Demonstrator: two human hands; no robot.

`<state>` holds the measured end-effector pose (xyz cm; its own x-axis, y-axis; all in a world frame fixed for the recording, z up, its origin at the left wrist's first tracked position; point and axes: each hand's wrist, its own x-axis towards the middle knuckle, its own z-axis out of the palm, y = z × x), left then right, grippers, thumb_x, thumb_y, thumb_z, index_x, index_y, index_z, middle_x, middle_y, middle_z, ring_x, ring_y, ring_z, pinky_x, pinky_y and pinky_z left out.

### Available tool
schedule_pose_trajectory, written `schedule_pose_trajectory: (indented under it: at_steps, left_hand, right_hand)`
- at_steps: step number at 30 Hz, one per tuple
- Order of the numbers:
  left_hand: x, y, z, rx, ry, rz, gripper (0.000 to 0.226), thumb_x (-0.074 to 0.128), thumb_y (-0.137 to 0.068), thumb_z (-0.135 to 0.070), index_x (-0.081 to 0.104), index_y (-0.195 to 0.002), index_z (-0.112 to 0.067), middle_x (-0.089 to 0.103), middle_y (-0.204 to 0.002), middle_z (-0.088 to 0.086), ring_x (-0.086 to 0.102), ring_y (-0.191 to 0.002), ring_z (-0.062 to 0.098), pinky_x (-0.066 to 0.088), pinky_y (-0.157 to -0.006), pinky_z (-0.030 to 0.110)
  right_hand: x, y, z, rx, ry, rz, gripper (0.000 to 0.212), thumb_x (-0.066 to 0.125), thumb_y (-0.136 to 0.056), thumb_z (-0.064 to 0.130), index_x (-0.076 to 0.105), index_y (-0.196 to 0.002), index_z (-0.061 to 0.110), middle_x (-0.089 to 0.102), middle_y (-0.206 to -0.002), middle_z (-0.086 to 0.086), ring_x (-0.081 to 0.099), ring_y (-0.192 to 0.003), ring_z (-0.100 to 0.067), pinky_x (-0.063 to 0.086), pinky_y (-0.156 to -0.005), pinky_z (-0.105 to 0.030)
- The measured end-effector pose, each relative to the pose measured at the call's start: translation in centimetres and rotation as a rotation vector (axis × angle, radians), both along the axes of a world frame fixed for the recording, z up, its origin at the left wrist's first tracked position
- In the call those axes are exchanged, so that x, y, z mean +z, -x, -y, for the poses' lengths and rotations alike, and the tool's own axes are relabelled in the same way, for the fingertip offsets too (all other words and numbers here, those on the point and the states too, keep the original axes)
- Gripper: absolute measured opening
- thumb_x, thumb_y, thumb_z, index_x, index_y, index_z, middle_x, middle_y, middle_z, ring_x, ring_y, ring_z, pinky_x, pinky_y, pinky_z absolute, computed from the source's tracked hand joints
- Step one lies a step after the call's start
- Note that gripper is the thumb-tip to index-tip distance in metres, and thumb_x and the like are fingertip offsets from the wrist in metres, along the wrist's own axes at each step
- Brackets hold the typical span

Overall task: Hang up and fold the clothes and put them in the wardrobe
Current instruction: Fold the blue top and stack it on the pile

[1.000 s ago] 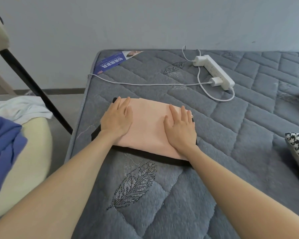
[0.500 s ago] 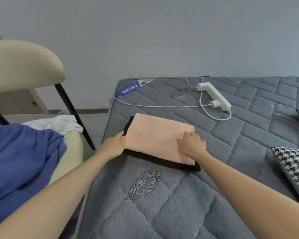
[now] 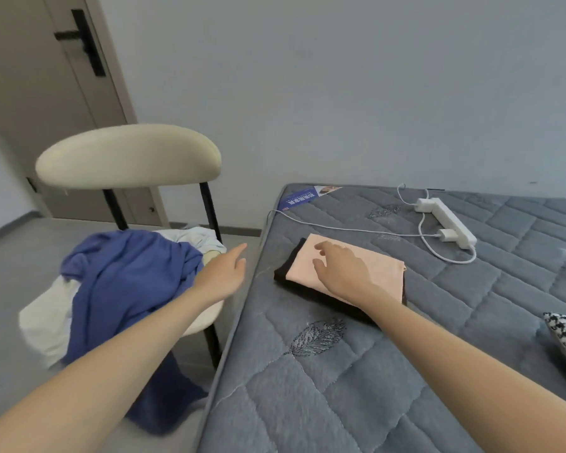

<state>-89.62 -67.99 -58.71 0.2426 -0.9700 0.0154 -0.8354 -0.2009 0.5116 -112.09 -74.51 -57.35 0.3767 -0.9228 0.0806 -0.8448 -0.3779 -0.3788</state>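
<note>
From the head view, the pink fold [image 3: 389, 279] lies square on a black fold [image 3: 283, 271] near the left edge of the bed [image 3: 307, 403], short of the power strip [image 3: 446, 222] and its cable. The right hand [image 3: 343, 273] is over the pink fold with its fingers loose and apart, its grip closed on nothing. Whether the palm touches the cloth, I cannot tell.

The left hand [image 3: 223, 273] reaches past the bed's edge towards the chair [image 3: 128, 156], fingers straight, its grip empty. A blue top [image 3: 131, 282] is heaped on the seat over a white cloth [image 3: 43, 322], with one end trailing towards the floor.

The step in hand looks like fetching the next garment. To do it well, she should take the blue top high up, by the shoulders or collar, so the trailing end clears the floor and the white cloth is not dragged off. It should then be spread on bare bed nearer the front edge, well apart from the finished stack and the cable. The right hand should come off the pile straight up so the folds keep their edges.
</note>
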Motion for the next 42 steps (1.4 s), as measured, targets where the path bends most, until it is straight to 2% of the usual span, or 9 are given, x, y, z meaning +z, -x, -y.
schedule_pose_trajectory:
  at_steps: [2, 6, 10, 15, 18, 24, 30, 35, 42]
  left_hand:
    - [0.7, -1.9, -2.5, 0.055, 0.021, 0.015, 0.047, 0.031, -0.102, -0.023, 0.030, -0.149, -0.026, 0.059, -0.076, -0.003, 0.052, -0.061, 0.013, 0.036, -0.051, 0.026]
    - [1.4, -6.1, -7.6, 0.152, 0.042, 0.053, 0.046, 0.031, -0.103, -0.024, 0.030, -0.149, -0.022, 0.057, -0.132, 0.006, 0.054, -0.113, 0.026, 0.043, -0.092, 0.034]
    - [0.8, -11.0, -12.2, 0.296, 0.057, 0.049, 0.048, 0.034, -0.102, -0.026, 0.029, -0.150, -0.022, 0.060, -0.124, 0.010, 0.054, -0.093, 0.022, 0.038, -0.075, 0.029]
    - [-1.5, -16.9, -16.4, 0.462, 0.034, -0.022, 0.050, 0.038, -0.100, -0.027, 0.030, -0.149, -0.024, 0.061, -0.115, 0.009, 0.055, -0.107, 0.029, 0.042, -0.084, 0.035]
    - [-3.3, -19.5, -17.8, 0.540, 0.030, -0.120, 0.051, 0.042, -0.099, -0.025, 0.031, -0.149, -0.021, 0.051, -0.138, 0.012, 0.049, -0.125, 0.031, 0.038, -0.098, 0.035]
    - [-7.5, -23.5, -18.0, 0.617, -0.013, -0.306, 0.057, 0.046, -0.099, -0.025, 0.024, -0.150, -0.014, 0.038, -0.149, 0.014, 0.037, -0.137, 0.027, 0.033, -0.109, 0.036]
    - [-11.2, -25.0, -16.0, 0.664, 0.024, -0.451, 0.063, 0.058, -0.093, -0.029, 0.031, -0.147, -0.013, 0.052, -0.137, 0.011, 0.049, -0.126, 0.028, 0.037, -0.094, 0.029]
    - [-13.2, -25.4, -15.2, 0.687, 0.105, -0.439, 0.062, 0.070, -0.084, -0.025, 0.041, -0.137, -0.012, 0.063, -0.109, 0.008, 0.061, -0.101, 0.027, 0.047, -0.086, 0.032]
    - [-13.1, -24.6, -15.5, 0.680, 0.249, -0.492, 0.014, 0.061, -0.087, -0.010, 0.055, -0.099, -0.017, 0.059, -0.072, -0.007, 0.055, -0.070, 0.017, 0.045, -0.070, 0.029]
  right_hand:
    - [0.6, -2.1, -1.1, 0.052, 0.000, 0.010, 0.040, 0.041, -0.100, 0.029, 0.044, -0.138, 0.016, 0.056, -0.133, -0.007, 0.049, -0.123, -0.029, 0.041, -0.100, -0.041]
    - [1.3, -6.9, -3.5, 0.173, -0.039, 0.045, 0.040, 0.042, -0.099, 0.026, 0.045, -0.137, 0.014, 0.057, -0.132, -0.009, 0.051, -0.123, -0.029, 0.044, -0.098, -0.040]
    - [1.1, -11.9, -5.8, 0.257, -0.108, 0.089, 0.040, 0.041, -0.098, 0.025, 0.046, -0.137, 0.014, 0.057, -0.132, -0.007, 0.052, -0.122, -0.026, 0.044, -0.098, -0.041]
    - [-0.5, -18.1, -7.7, 0.321, -0.210, 0.126, 0.041, 0.042, -0.098, 0.026, 0.045, -0.137, 0.014, 0.056, -0.133, -0.005, 0.054, -0.118, -0.025, 0.046, -0.092, -0.034]
    - [-1.8, -21.5, -8.5, 0.348, -0.269, 0.184, 0.037, 0.043, -0.097, 0.023, 0.049, -0.132, 0.012, 0.058, -0.130, -0.004, 0.053, -0.118, -0.024, 0.039, -0.083, -0.028]
    - [-5.9, -27.0, -9.5, 0.365, -0.384, 0.284, 0.035, 0.048, -0.097, 0.022, 0.048, -0.132, 0.018, 0.059, -0.117, -0.001, 0.052, -0.097, -0.013, 0.038, -0.081, -0.025]
    - [-9.7, -31.9, -9.4, 0.347, -0.412, 0.327, 0.035, 0.055, -0.095, 0.032, 0.051, -0.129, 0.024, 0.060, -0.118, 0.001, 0.057, -0.109, -0.016, 0.048, -0.092, -0.037]
    - [-12.7, -35.4, -9.7, 0.286, -0.492, 0.346, 0.045, 0.068, -0.085, 0.044, 0.053, -0.123, 0.026, 0.062, -0.104, 0.008, 0.057, -0.099, -0.010, 0.048, -0.085, -0.030]
    - [-13.7, -36.8, -9.6, 0.123, -0.502, 0.442, 0.012, 0.071, -0.086, 0.030, 0.066, -0.091, 0.020, 0.062, -0.081, 0.015, 0.059, -0.080, -0.006, 0.045, -0.067, -0.012]
